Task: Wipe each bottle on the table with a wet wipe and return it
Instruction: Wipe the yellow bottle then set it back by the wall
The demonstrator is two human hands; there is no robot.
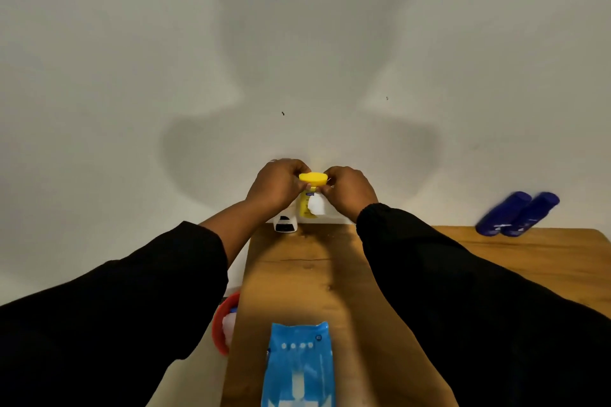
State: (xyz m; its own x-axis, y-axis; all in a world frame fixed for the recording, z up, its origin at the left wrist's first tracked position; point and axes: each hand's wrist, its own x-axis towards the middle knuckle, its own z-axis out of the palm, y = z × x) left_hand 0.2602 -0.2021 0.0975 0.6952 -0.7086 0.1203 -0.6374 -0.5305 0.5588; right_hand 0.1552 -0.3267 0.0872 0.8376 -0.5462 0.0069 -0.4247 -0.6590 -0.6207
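A yellow bottle (pixel 305 205) with a yellow cap is held up above the far edge of the wooden table (pixel 496 258). My left hand (pixel 277 187) grips its upper part from the left. My right hand (pixel 348 190) pinches a white wet wipe (pixel 315 205) against the bottle's neck, just under the cap. A white bottle with a dark label (pixel 285 223) stands on the table below my left hand, partly hidden by it. Two dark blue bottles (pixel 517 213) stand side by side at the table's far right. The blue wet wipe pack (pixel 299 367) lies at the near edge.
A red bin (pixel 222 324) holding something white sits on the floor left of the table, half hidden by my left sleeve. A pale wall rises right behind the table's far edge.
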